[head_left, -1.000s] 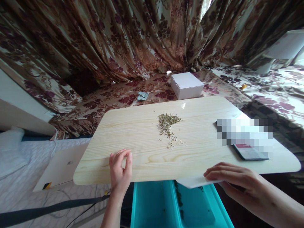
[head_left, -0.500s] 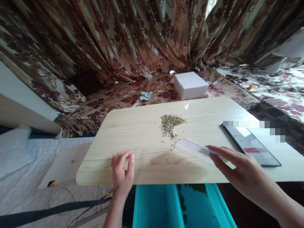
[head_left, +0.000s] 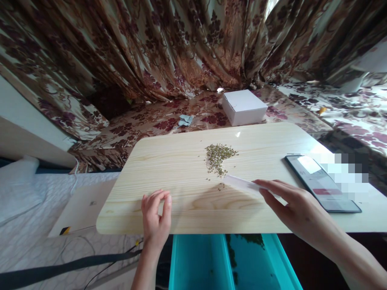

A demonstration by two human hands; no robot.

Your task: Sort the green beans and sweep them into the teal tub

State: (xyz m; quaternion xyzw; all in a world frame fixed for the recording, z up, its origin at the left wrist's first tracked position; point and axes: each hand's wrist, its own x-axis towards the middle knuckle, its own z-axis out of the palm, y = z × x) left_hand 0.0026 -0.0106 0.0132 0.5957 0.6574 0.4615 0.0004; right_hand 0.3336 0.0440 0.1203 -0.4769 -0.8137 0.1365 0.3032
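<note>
My right hand [head_left: 294,205] pinches a thin white card [head_left: 240,182] between thumb and fingers. The card's far end touches the near edge of a loose heap of small green-brown seeds [head_left: 219,156], which look like mung beans. A few strays lie beside it and below the card's tip. My left hand [head_left: 155,211] rests by the table's front edge at the left, its fingers loosely bent, the thumb apart and nothing in it. Below the front edge sits a turquoise bin [head_left: 199,257] with two compartments; the right one contains dark green bits [head_left: 252,239].
The wood-grain table [head_left: 151,161] has rounded corners. A tablet or large phone [head_left: 322,185] lies at its right. Behind are a white box [head_left: 244,106] and a pale blue cloth [head_left: 185,120] on a flowered cover. A pale laptop-like panel [head_left: 81,207] lies left.
My right hand has moved slightly left and away from me, bringing the card's tip closer to the heap. A few seeds near the tip have shifted. My left hand stays in place.
</note>
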